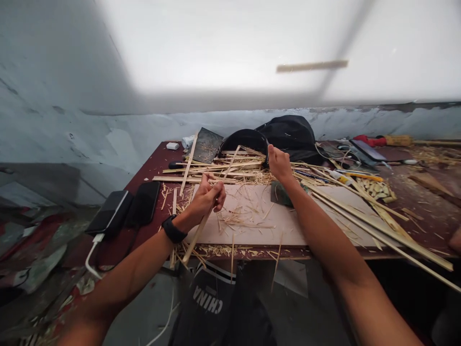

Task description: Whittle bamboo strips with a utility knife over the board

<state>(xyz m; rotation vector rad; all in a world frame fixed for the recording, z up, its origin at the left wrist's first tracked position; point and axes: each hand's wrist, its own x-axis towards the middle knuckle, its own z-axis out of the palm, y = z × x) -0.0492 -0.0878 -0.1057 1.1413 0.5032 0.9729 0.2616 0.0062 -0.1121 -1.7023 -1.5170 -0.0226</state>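
Note:
My left hand (208, 197), with a black watch on its wrist, is closed around a thin bamboo strip (199, 235). The strip slants from the far pile down past the near edge of the table. Farther forward and to the right, my right hand (280, 163) is closed with the thumb up. Something narrow and dark shows at its fingers, but I cannot make out what it is. Beneath both hands lies a pale board (248, 235) strewn with shavings. Beyond it a pile of split strips (237, 166) stretches across the table.
Phones (146, 204) and a cabled power bank (110, 211) lie at left. A black bag (288, 134) stands behind the pile. Long strips (385, 228) overhang the right front edge. Short pale pieces (374, 187), a tablet (369, 150) and a partly visible hand (455, 240) are at right.

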